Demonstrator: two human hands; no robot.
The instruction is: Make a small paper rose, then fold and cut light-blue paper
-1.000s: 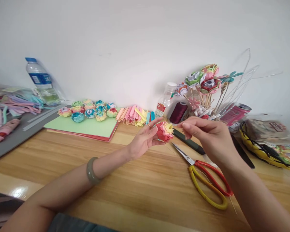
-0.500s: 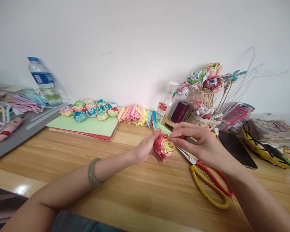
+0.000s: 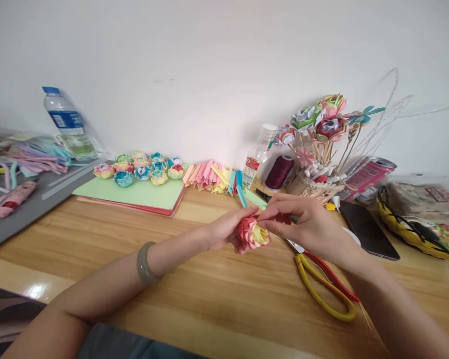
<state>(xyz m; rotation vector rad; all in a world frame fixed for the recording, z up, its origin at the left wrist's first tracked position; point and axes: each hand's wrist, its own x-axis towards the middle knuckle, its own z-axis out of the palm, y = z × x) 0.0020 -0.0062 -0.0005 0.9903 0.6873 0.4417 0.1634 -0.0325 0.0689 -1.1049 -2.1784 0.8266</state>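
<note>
A red, pink and yellow folded paper flower (image 3: 253, 233) is held above the table, just right of the middle. My left hand (image 3: 228, 230) is closed around its left side, thumb on top and fingers underneath. At the flower's upper right edge, my right hand (image 3: 295, 219) pinches a petal between thumb and fingertips. Below the right hand lie scissors (image 3: 324, 291) with one yellow and one red handle, their blades partly hidden by that hand. Behind the flower, folded paper strips (image 3: 209, 177) in pink, yellow and blue stand in a row.
Several finished paper flowers (image 3: 142, 173) sit on stacked green and red paper (image 3: 134, 194). A glass bottle (image 3: 258, 154), a dark thread spool (image 3: 279, 173) and a basket of paper flowers (image 3: 314, 182) line the wall. A phone (image 3: 368, 229) lies right; a water bottle (image 3: 65, 122) stands left.
My right hand has shifted slightly left and down, its fingertips now against the flower's petals. The flower has tilted a little and moved slightly left in my left hand.
</note>
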